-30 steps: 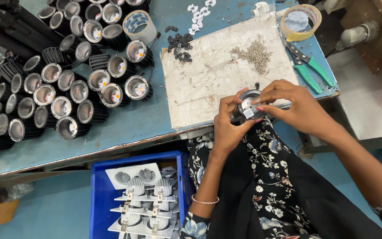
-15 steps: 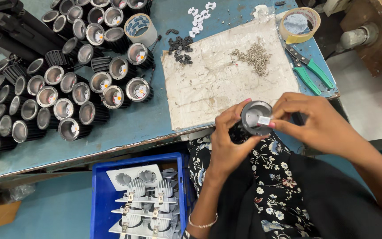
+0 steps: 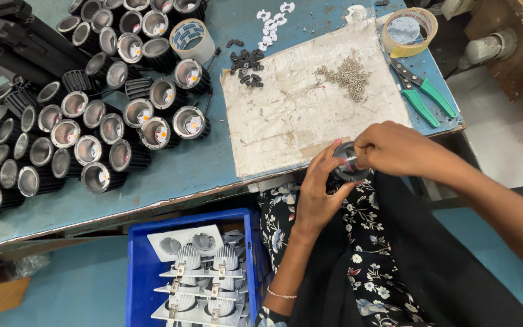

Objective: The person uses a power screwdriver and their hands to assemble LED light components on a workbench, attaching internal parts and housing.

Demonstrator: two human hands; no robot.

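While the left hand (image 3: pixel 316 194) cradles a round lamp housing (image 3: pixel 349 163) from 7 o'clock, the right hand (image 3: pixel 394 148) pinches its rim at 3 o'clock, beside the table's (image 3: pixel 213 163) front edge.

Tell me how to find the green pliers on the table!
Look at the blue table and go to its far right corner, beside the white board. Just below the roll of tape lie the pliers. They are the only thing there with bright green handles.
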